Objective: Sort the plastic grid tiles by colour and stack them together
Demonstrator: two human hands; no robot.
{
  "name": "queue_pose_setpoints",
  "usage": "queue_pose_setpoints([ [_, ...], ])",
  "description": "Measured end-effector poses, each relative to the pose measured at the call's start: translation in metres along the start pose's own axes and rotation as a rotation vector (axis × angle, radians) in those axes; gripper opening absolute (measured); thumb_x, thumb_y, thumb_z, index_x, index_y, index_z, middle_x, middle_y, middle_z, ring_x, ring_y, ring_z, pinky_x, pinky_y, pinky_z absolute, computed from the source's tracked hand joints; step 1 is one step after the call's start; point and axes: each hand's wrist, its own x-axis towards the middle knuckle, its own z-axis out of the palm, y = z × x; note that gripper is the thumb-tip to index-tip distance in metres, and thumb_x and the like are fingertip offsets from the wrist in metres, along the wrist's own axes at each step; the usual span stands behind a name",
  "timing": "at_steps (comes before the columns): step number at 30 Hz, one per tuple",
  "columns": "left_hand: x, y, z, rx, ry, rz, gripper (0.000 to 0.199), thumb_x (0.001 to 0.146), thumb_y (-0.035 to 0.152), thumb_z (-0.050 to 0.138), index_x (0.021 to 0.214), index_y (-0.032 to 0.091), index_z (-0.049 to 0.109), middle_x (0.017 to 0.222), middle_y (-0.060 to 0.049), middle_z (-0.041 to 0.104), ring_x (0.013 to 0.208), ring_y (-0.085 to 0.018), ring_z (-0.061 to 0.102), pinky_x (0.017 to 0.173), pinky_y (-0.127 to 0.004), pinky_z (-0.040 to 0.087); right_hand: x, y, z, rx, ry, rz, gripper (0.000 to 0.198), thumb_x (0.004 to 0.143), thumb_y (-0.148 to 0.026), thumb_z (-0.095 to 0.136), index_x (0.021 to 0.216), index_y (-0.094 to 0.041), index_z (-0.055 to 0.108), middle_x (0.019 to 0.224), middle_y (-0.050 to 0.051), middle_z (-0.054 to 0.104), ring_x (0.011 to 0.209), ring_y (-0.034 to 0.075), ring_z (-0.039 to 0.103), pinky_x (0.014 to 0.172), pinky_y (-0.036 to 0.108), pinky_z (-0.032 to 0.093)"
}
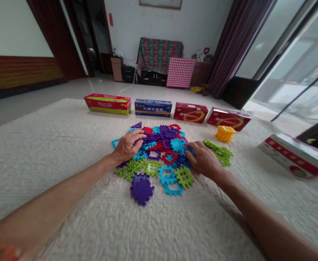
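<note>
Tiles (170,135) lie mostly mixed between my half-curled left hand (128,145) and right hand (204,158), hold unclear to me; yellow stack (225,134) and green pile (221,153) seem separated.

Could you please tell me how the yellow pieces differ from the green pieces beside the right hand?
The yellow pieces form a compact, raised stack, while the green pieces lie lower, spread in an overlapping row. The yellow pieces sit apart from the right hand; the green pieces lie close beside it. Both groups have notched edges and rest on the quilted mat.
</note>
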Motion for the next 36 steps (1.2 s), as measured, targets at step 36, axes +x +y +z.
queue_pose_setpoints([
  [36,-0.008,0.004,0.010,-0.046,-0.291,0.159,0.035,0.088,0.036,0.055,0.118,0.021,0.066,0.138,-0.011,0.056,0.130,-0.028,0.048,0.112,-0.050,0.037,-0.011,-0.098,0.022,0.277,-0.046,-0.340,0.035,0.072,-0.028,0.063,0.106,-0.018,0.057,0.105,0.010,0.058,0.098,0.025,0.051,0.089,0.043,0.042],
])
